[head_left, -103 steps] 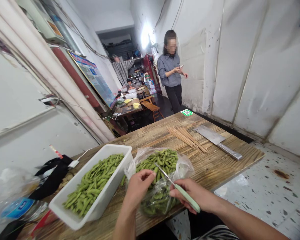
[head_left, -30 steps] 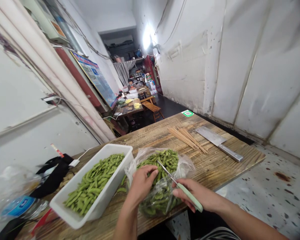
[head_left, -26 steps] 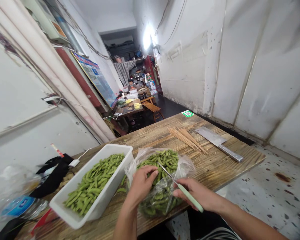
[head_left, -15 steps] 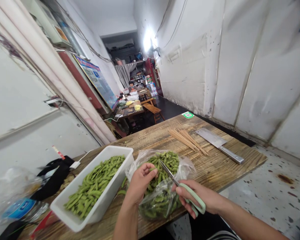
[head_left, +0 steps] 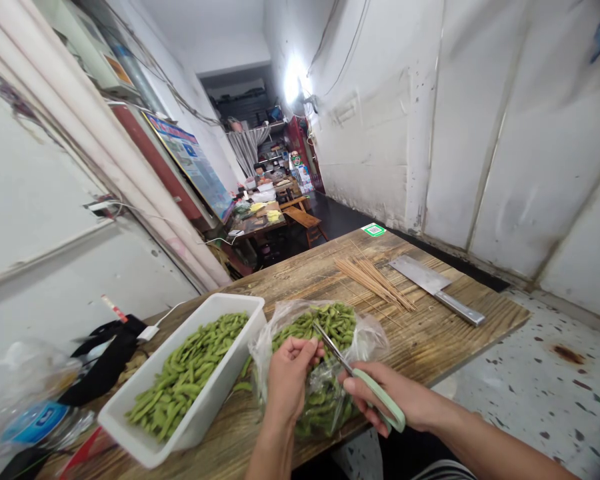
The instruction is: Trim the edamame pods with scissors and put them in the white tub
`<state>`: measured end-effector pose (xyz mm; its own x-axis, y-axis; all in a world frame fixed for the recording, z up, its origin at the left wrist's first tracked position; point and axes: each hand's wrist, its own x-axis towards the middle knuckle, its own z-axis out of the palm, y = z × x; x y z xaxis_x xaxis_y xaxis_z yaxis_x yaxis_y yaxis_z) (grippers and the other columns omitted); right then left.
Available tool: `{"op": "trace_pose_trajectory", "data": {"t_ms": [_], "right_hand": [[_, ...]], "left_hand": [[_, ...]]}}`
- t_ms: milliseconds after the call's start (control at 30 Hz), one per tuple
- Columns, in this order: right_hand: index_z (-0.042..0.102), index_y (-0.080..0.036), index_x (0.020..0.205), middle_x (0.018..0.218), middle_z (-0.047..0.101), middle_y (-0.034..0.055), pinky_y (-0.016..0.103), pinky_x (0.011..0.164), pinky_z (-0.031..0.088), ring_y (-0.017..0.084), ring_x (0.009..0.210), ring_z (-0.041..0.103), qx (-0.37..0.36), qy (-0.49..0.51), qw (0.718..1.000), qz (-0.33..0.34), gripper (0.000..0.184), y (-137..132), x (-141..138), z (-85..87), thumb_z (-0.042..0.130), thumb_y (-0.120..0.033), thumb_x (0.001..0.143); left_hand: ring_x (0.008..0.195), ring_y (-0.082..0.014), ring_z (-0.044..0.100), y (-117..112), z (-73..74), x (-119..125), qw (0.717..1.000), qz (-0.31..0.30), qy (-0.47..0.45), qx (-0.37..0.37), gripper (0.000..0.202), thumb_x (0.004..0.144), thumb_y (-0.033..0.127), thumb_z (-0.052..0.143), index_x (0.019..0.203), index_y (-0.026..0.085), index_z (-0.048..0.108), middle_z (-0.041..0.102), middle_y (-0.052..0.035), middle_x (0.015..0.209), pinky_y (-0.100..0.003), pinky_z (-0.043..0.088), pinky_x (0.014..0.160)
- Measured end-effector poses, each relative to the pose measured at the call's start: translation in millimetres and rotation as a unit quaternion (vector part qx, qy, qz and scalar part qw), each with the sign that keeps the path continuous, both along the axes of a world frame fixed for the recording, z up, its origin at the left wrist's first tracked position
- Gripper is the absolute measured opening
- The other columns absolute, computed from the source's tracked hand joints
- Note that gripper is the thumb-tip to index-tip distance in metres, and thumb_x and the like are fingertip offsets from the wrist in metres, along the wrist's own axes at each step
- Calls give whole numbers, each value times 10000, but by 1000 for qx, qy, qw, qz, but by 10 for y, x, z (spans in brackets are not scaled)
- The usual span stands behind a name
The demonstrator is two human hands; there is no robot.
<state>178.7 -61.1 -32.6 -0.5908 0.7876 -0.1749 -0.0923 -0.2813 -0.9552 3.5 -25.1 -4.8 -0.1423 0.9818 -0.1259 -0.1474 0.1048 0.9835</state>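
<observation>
A clear plastic bag (head_left: 367, 337) full of green edamame pods (head_left: 337, 320) lies on the wooden table (head_left: 430, 333) in front of me. My left hand (head_left: 290, 380) is closed in a pinch on a pod over the bag. My right hand (head_left: 395, 400) grips pale green-handled scissors (head_left: 360, 380), whose blades point up-left and meet my left fingertips. Left of the bag stands a white rectangular tub (head_left: 207, 410) holding several more pods.
A cleaver (head_left: 435, 287) and a bundle of bamboo skewers (head_left: 375, 280) lie at the table's far side, with a green sticker (head_left: 374, 229) at the far corner. A black pouch (head_left: 105, 353), a cable and a plastic bottle (head_left: 35, 420) sit at the left. A cluttered corridor runs behind.
The person who stood by the wall 3.4 s ago is gone. My left hand has drawn nearer with a pod, and the scissor blades have come up against its fingertips.
</observation>
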Motion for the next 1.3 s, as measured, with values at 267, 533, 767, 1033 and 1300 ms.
{"op": "trace_pose_trajectory", "data": {"t_ms": [267,533,767,1033,1300], "right_hand": [[543,-166,849,527,457,-97,137,281,329,35,339,379,-47,-10,999,-23,446,42,22,36,701,-561,716],[551,-170,871,576,499,-77,146,311,388,44,360,431,-51,-3,998,-31,509,36,46,-13,658,-641,709],[521,-175,866,601,492,-69,143,336,396,45,392,433,-31,3,999,-24,509,9,22,-33,628,-655,739],[510,-175,964,622,472,-72,145,389,387,48,434,431,9,-4,1000,-3,516,-19,36,-42,579,-656,791],[516,-165,1028,533,435,-99,129,369,333,46,408,411,46,-41,998,25,492,0,52,-39,586,-606,823]], "left_hand": [[670,-179,642,7,3,-358,980,112,148,76,350,636,456,734,770,157,611,703,-54,721,-311,511,670],[1211,-365,513,126,201,-1106,710,121,678,148,264,775,327,601,993,225,709,612,-149,1269,-534,376,983],[1070,-275,625,184,-60,-430,745,-147,628,173,299,780,104,523,906,273,735,741,-65,1030,-566,187,1092],[915,-245,681,163,49,-430,898,-51,418,128,201,737,374,659,848,241,761,770,-48,924,-403,465,918],[418,-105,488,36,89,-229,954,-77,289,23,294,669,435,692,749,159,752,691,-9,599,-232,387,446]]}}
